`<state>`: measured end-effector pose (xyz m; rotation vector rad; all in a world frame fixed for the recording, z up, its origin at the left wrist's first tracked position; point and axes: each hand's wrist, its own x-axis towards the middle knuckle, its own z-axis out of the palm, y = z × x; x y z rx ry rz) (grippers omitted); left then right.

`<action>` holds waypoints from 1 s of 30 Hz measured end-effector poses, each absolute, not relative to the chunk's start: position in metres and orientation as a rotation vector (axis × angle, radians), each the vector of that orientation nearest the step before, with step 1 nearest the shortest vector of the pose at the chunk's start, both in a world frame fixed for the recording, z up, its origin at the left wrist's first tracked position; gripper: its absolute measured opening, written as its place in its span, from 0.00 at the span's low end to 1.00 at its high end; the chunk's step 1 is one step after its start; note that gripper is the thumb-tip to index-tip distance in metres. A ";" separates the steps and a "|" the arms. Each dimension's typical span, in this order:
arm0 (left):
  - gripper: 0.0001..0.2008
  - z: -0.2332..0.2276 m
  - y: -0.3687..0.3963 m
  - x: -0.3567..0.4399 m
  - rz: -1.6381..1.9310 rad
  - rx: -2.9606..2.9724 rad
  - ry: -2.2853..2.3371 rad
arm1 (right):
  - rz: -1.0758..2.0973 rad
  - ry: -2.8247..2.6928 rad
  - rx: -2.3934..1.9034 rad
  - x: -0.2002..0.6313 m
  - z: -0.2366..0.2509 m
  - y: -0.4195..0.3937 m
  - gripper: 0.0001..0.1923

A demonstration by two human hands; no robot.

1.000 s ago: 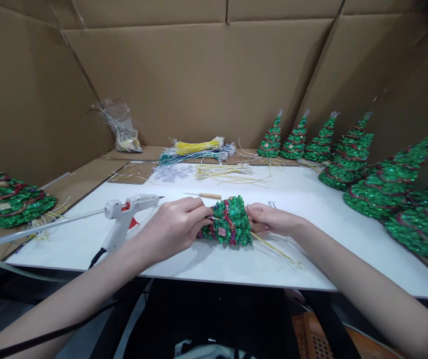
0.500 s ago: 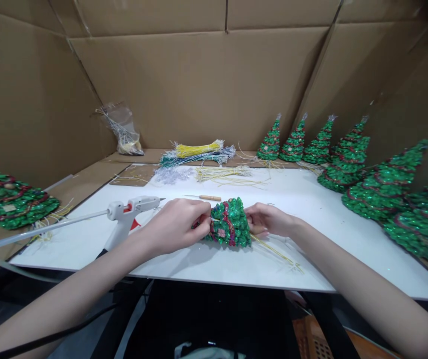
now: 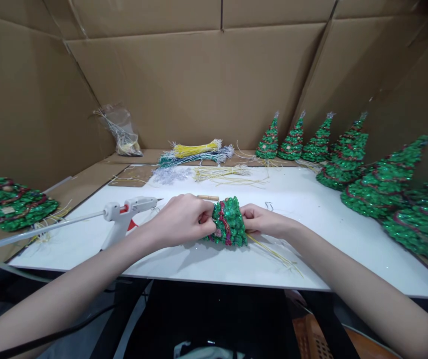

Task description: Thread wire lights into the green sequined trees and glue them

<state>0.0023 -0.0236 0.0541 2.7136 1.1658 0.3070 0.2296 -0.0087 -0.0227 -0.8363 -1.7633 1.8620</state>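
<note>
A small green Christmas tree [image 3: 232, 222] with a red garland lies tilted on its side, its base facing right. My left hand [image 3: 187, 219] is closed around its upper part, thumb and forefinger pinched against the branches; the tree's tip is hidden behind this hand. At the base, my right hand [image 3: 260, 220] has its fingers curled against the rim, with the fingertips out of sight. Thin yellow wires [image 3: 277, 257] trail from the base toward the lower right. Just behind my left hand lies a wooden-handled tool [image 3: 209, 198], partly covered.
A white glue gun [image 3: 122, 217] stands at left, near another tree [image 3: 10, 199]. Several finished-looking trees [image 3: 343, 154] line the right side. Wire bundles [image 3: 199, 152], clear pieces [image 3: 171, 174] and a plastic bag [image 3: 122, 132] are toward the back of the white board [image 3: 311, 239].
The tree has turned slightly and shifted a little left. My left hand's pinch now sits over its side, covering the light tip seen there before. My right fingers have curled tighter at the base.
</note>
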 end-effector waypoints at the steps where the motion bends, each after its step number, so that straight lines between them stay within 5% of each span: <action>1: 0.09 0.054 -0.023 0.003 0.308 2.703 1.180 | 1.848 -1.774 -0.828 0.230 -0.022 -0.009 0.12; 20: 0.15 0.054 -0.021 0.016 0.325 2.636 1.292 | 1.724 -1.841 -0.724 0.230 -0.027 -0.010 0.19; 30: 0.09 0.053 -0.029 -0.007 0.397 2.670 1.179 | 1.720 -1.842 -0.821 0.229 -0.026 -0.011 0.16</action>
